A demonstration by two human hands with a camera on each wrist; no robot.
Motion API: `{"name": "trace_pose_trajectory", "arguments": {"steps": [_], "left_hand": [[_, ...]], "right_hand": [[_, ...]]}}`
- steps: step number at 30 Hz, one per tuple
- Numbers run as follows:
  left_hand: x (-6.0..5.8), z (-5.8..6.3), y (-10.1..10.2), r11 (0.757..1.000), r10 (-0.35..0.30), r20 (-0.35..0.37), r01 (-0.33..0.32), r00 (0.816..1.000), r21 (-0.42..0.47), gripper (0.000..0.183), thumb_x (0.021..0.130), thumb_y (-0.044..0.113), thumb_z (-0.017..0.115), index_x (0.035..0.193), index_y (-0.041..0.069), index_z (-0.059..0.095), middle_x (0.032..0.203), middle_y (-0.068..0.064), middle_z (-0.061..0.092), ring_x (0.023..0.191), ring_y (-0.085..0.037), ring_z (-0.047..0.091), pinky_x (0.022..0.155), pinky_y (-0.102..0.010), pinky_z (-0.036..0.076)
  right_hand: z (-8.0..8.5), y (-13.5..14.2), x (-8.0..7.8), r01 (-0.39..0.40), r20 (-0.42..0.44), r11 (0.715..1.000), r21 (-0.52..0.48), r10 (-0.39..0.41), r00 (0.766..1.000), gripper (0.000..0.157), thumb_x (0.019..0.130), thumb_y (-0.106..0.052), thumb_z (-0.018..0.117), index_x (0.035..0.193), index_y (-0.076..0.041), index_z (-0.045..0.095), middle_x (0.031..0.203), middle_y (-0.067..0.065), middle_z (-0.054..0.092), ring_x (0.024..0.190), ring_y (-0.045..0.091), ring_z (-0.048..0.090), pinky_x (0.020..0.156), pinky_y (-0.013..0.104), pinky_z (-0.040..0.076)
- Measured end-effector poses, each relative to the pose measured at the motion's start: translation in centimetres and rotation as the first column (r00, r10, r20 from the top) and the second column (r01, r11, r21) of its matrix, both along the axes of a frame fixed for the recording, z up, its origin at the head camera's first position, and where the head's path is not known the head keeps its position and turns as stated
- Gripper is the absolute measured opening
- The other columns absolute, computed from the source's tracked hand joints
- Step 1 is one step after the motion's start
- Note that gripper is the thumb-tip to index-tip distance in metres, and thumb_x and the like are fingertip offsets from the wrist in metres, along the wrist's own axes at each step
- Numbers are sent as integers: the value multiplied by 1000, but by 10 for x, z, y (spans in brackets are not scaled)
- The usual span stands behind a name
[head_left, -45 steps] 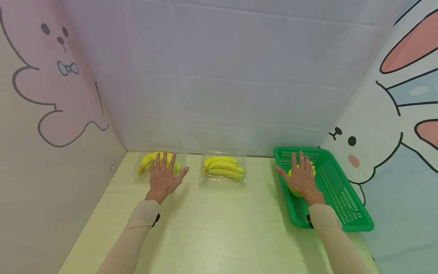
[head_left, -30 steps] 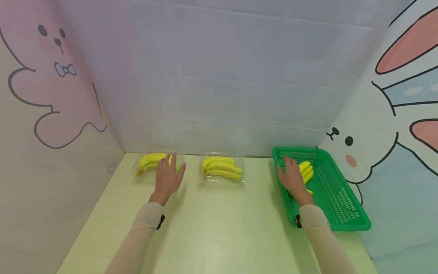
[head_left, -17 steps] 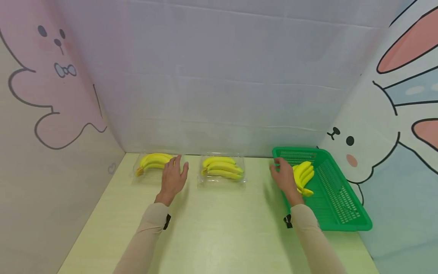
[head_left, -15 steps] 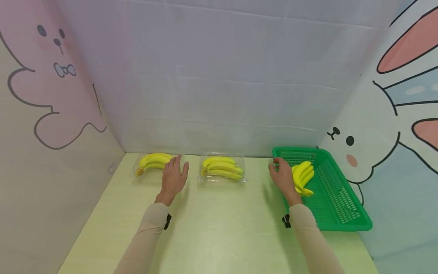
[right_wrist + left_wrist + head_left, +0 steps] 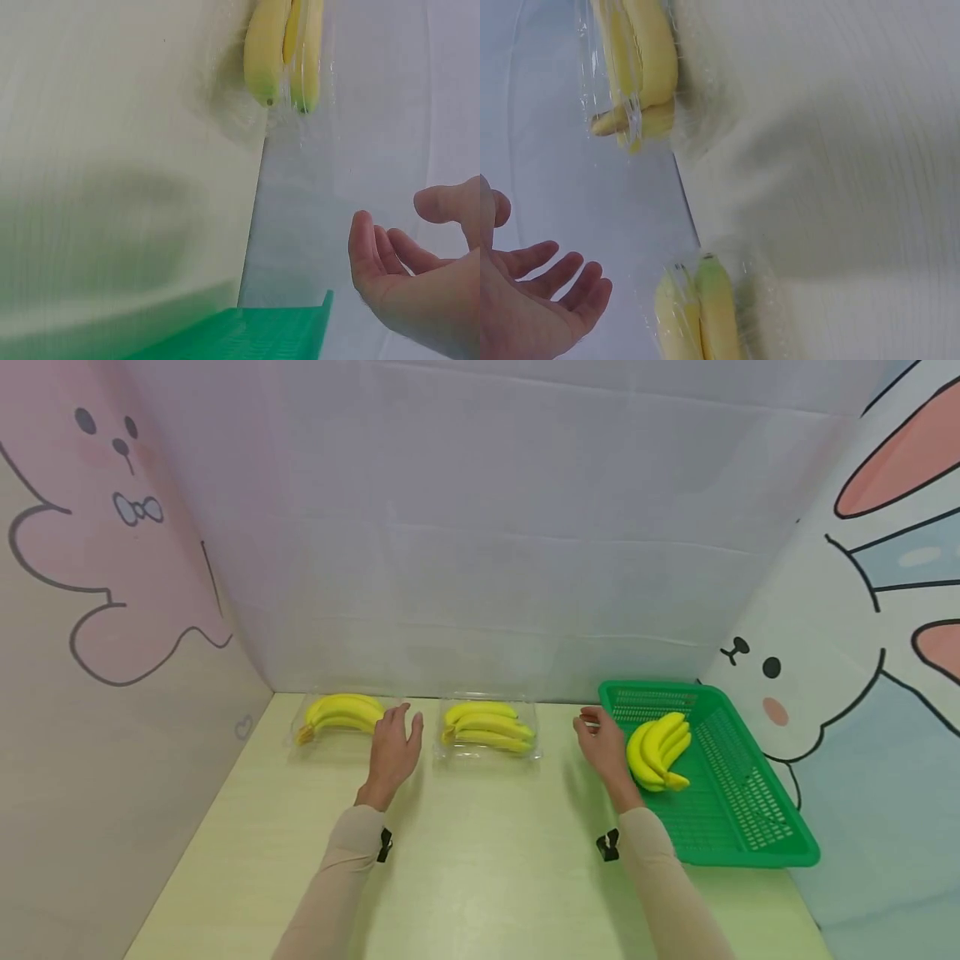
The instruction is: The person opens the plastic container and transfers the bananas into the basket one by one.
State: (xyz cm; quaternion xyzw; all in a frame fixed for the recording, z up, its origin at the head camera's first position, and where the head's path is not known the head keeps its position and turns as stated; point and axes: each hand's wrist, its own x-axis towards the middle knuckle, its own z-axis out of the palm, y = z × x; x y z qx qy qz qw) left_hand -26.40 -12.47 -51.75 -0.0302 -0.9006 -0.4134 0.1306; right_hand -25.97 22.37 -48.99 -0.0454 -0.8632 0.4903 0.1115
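Note:
My left hand (image 5: 394, 750) is held above the table, its fingers relaxed around nothing, and overlaps the right end of a clear pack of bananas (image 5: 342, 712). A second clear plastic pack of bananas (image 5: 489, 727) lies to its right, between both hands. Over the table just left of the green basket (image 5: 738, 852) is my right hand (image 5: 604, 752), fingers loosely bent with nothing in them. A bunch of bananas (image 5: 657, 753) rests inside the basket at its left side. In the left wrist view the left fingers (image 5: 551, 274) show loosely curled between the two packs.
The pale table (image 5: 487, 860) meets a white cloth wall (image 5: 480, 568) right behind the packs. Side walls with a printed pink bear (image 5: 135, 602) and a white rabbit (image 5: 810, 635) close in the left and right.
Both hands have moved inward: the left rightward off its pack, the right leftward from over the basket, uncovering the bananas there. Their spread fingers have relaxed.

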Motion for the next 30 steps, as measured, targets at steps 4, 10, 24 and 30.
{"name": "trace_pose_trajectory", "arguments": {"steps": [4, 10, 24, 30], "left_hand": [[1, -2, 7, 998, -11, 23, 10, 1000, 54, 52, 112, 33, 42, 146, -6, 47, 146, -27, 48, 135, -47, 43, 112, -60, 36], [3, -8, 13, 995, -9, 25, 7, 1000, 96, 51, 112, 33, 42, 145, -5, 49, 141, -25, 54, 126, -43, 52, 105, -57, 45], [7, -29, 26, 968, 45, 75, -62, 996, 242, 47, 111, 27, 45, 140, -9, 52, 122, -24, 62, 110, -38, 62, 94, -53, 52], [9, -38, 29, 954, 76, 131, -110, 989, 277, 42, 109, 23, 48, 136, -9, 56, 119, -24, 63, 107, -39, 63, 92, -53, 53]], "right_hand": [[-4, -7, -2, 0, 13, 1000, -11, 0, 1000, 33, 103, -11, 58, 131, 6, 58, 130, 26, 63, 117, 42, 61, 99, 52, 52], [-10, -20, -2, -24, 27, 999, -31, 25, 999, 32, 105, -9, 56, 131, 9, 57, 126, 28, 62, 113, 43, 62, 94, 51, 55], [-36, -31, 1, -22, 99, 994, -103, 32, 995, 31, 105, -10, 57, 129, 10, 60, 118, 26, 66, 103, 38, 67, 87, 40, 60], [-47, -32, 2, -53, 128, 994, -95, 65, 990, 32, 105, -11, 56, 130, 10, 59, 121, 27, 64, 105, 39, 66, 88, 43, 59]]}}
